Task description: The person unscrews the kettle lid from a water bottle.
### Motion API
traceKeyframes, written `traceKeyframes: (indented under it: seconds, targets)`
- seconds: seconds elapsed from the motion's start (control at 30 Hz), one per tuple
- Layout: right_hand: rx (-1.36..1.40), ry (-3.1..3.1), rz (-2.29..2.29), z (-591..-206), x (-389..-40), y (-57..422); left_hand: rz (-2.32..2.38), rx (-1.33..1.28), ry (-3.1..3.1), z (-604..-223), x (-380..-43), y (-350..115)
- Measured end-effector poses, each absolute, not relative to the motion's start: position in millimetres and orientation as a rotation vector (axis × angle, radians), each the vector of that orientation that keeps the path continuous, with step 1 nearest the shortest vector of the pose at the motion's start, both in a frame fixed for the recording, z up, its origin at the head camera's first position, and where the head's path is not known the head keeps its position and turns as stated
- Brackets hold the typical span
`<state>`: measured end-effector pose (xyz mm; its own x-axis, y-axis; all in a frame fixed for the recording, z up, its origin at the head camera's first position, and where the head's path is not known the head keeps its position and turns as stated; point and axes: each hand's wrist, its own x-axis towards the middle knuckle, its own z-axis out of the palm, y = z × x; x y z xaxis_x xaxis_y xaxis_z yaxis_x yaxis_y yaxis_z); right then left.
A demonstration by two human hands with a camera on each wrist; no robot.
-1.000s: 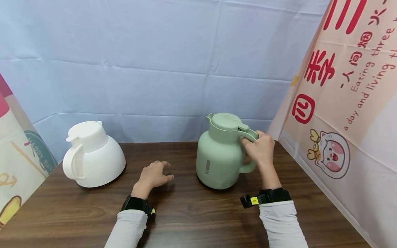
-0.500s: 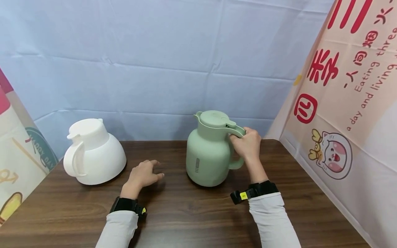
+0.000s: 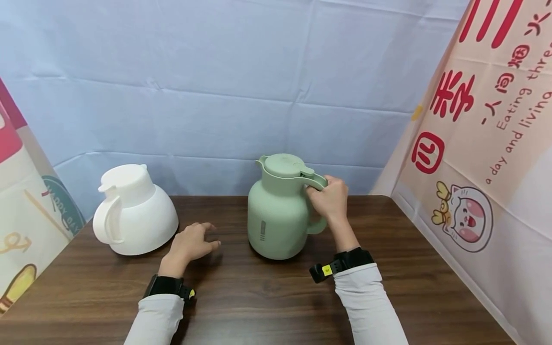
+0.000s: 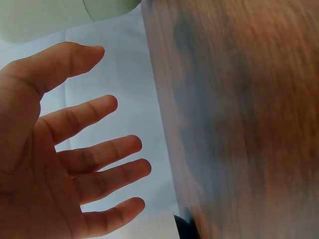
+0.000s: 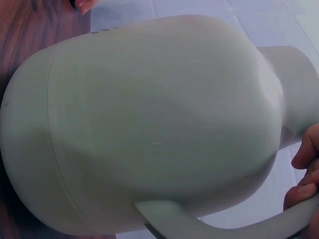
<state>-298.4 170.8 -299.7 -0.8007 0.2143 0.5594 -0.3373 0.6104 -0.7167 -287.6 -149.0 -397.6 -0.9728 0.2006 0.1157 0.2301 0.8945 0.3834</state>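
A green thermos jug [image 3: 278,215] stands upright near the middle of the table, its spout toward the left. My right hand [image 3: 331,197] grips the upper part of its handle; in the right wrist view the fingers [image 5: 305,191] curl round that handle [image 5: 259,226]. To the left is a white thermos jug [image 3: 140,218], squat and round, with its handle facing front left. My left hand [image 3: 189,244] is between the two jugs, holding nothing. Its fingers [image 4: 107,149] are spread and fairly straight in the left wrist view.
The dark wooden table [image 3: 258,306] ends at a pale blue cloth backdrop [image 3: 224,96]. A printed cloth [image 3: 474,158] with red lettering hangs along the right side. Another printed cloth [image 3: 26,211] hangs at the left.
The green thermos jug has moved left across the view with my right hand on its handle. My left hand has shifted left too, toward the white jug, which stays nearly in place.
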Motion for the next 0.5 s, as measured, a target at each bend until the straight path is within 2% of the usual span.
traceKeyframes:
  seconds: [0.5]
  targets:
    - [0.177, -2.25, 1.176, -303.2, -305.2, 163.2, -0.603, -0.323, -2.981, -398.0, -284.3, -153.7]
